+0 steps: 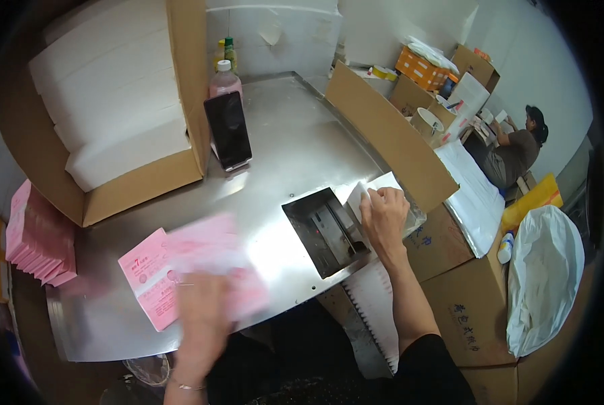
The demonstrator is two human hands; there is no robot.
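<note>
My left hand (204, 307), smeared by motion, is over the near left of the metal table (275, 128). A pink printed wrapper (211, 246) is blurred along with it, apparently in its fingers. Just left of it, another pink printed wrapper (147, 277) lies flat and sharp on the table. My right hand (385, 212) is closed on a white folded tissue pad (356, 202), beside the right edge of a rectangular opening (322, 233) in the tabletop. Inside the opening, metal parts show.
At the left rear stands a cardboard box (140, 196) with white tissue stacks (113, 88). Pink packets (39, 233) are piled at the left edge. A phone (228, 130) leans before a bottle (225, 81). Right are cartons (464, 304), a white bag (544, 277) and a seated person (518, 148).
</note>
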